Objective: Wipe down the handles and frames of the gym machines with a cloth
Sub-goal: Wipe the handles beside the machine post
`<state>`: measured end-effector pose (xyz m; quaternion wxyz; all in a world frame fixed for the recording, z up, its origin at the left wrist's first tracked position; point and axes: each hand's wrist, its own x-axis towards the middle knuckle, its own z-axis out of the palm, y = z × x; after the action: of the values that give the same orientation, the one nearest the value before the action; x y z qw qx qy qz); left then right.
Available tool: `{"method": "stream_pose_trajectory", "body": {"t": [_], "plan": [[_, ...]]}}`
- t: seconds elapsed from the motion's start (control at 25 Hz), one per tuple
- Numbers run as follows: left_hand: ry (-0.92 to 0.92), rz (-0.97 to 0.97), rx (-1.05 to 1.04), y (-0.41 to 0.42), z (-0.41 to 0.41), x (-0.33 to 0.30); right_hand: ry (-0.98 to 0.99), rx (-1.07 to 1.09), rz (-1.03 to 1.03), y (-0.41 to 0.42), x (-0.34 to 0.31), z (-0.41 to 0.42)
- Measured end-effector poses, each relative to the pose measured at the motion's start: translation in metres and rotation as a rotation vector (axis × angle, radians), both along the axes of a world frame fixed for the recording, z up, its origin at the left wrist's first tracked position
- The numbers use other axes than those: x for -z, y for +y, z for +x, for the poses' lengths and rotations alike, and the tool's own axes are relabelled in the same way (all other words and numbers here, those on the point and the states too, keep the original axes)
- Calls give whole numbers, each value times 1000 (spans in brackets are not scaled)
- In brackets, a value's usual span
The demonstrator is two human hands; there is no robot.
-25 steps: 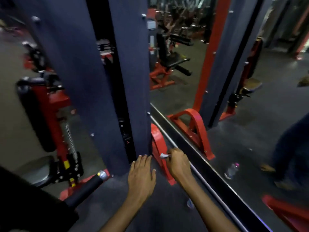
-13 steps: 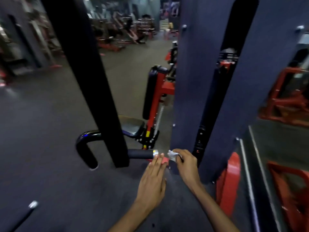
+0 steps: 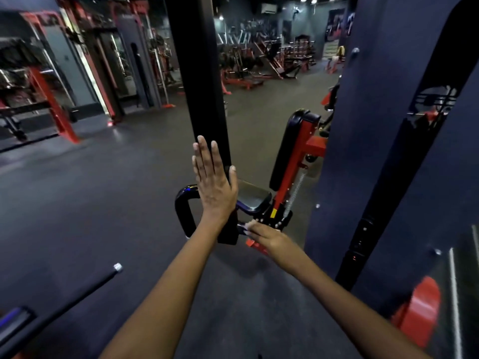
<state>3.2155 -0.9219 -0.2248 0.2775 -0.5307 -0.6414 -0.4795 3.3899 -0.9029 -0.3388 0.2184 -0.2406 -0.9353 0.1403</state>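
Left hand [image 3: 213, 182] flat, fingers straight, against black upright post [image 3: 204, 99], centre. Right hand [image 3: 267, 235] pinches small white cloth [image 3: 249, 225] on black handle bar [image 3: 184, 211], low, near post base. Cloth looks light, soft; bar rigid, prob. slick; press w/ fingertips.

The left hand [image 3: 213, 182] is raised with its fingers straight and together, palm flat against the black upright post [image 3: 199, 73], thumb spread to the right. The left forearm stretches up from below. Lower, right of the post's foot, the right hand [image 3: 264, 235] reaches forward, its fingers pinching a small white cloth [image 3: 247, 226].
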Motion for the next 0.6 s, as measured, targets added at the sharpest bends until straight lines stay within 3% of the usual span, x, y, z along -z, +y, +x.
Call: {"method": "stream_pose_trajectory", "body": {"t": [0.12,0.24,0.32,0.4,0.48,0.6], "plan": [[61,40,45,6,-9,9,107,-4,263,8,22,45],[93,57,63,10,-11,10,125,45,204,12,-3,-6],[116,61,63,11,-13,15,25,-31,277,11,-10,-48],[136,69,65,13,-16,18,-102,-116,462,26,6,-38],[142,88,66,15,-18,18,-84,-201,539,37,13,4],[143,104,59,21,-18,17,90,-90,465,40,1,25]]}}
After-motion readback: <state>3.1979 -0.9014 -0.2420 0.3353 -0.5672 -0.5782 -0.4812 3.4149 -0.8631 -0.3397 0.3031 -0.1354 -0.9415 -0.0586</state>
